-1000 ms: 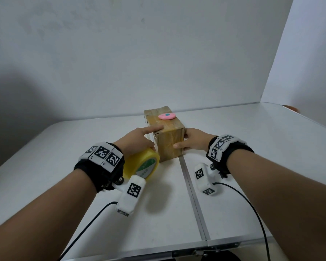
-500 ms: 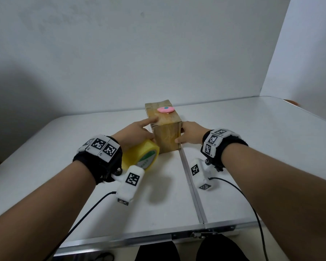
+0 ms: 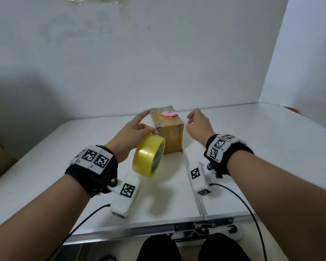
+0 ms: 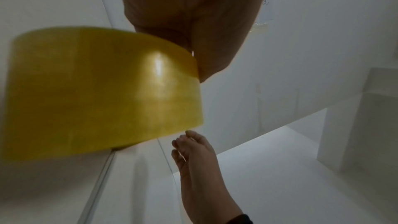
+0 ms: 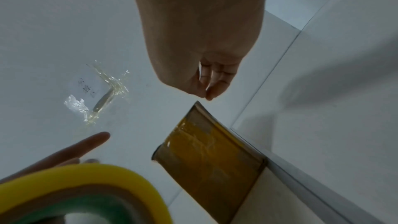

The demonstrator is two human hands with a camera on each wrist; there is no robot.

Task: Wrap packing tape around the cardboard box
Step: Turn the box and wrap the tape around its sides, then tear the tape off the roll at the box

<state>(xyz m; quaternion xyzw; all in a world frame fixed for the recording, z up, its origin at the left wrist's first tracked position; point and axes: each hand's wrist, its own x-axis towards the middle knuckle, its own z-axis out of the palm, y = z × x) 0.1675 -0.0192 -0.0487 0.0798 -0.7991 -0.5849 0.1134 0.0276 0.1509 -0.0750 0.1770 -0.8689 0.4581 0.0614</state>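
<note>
Mid-wrap: the left hand (image 3: 135,129) grips the yellow packing-tape roll (image 3: 149,155) beside the brown cardboard box (image 3: 167,129) at frame centre — the right hand (image 3: 199,123) hovers empty (fingers loosely curled). Next, the person likely needs to carry the roll around the box.

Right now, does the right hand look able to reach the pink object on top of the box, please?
Probably yes: the right hand hovers empty beside the box, nothing between it and the pink object.

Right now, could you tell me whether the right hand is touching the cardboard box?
Apart. The head view shows bare table between the right hand and the cardboard box.
</note>
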